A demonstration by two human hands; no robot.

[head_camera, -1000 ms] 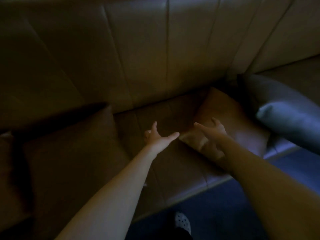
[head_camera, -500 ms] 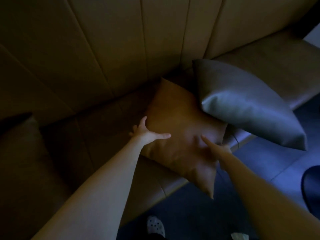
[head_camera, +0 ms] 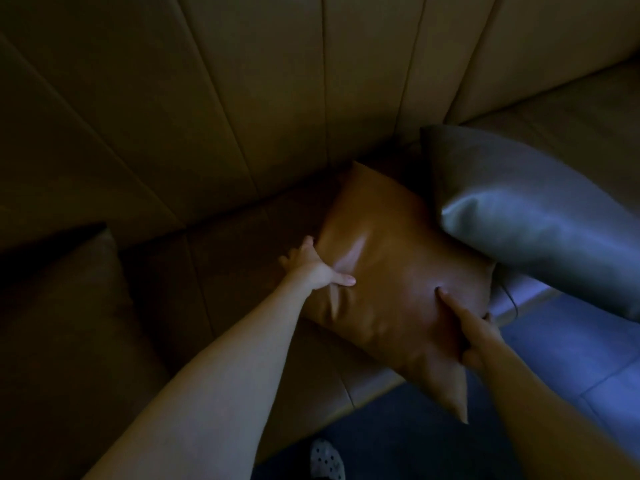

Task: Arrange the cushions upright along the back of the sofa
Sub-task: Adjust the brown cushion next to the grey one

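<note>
Now both hands' grip clenched on brown cushion (head_camera: 391, 271); lies flat, corner pointing off seat edge.

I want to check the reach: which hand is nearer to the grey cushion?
Right. The right hand grips the brown cushion at its edge just below the grey cushion. The left hand holds the brown cushion's far side.

Head camera looks steeply down at sofa (head_camera: 242, 116).

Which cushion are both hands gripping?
The tan cushion lying mid-seat, held by left hand and right hand; the grey cushion and dark cushion are untouched.
</note>
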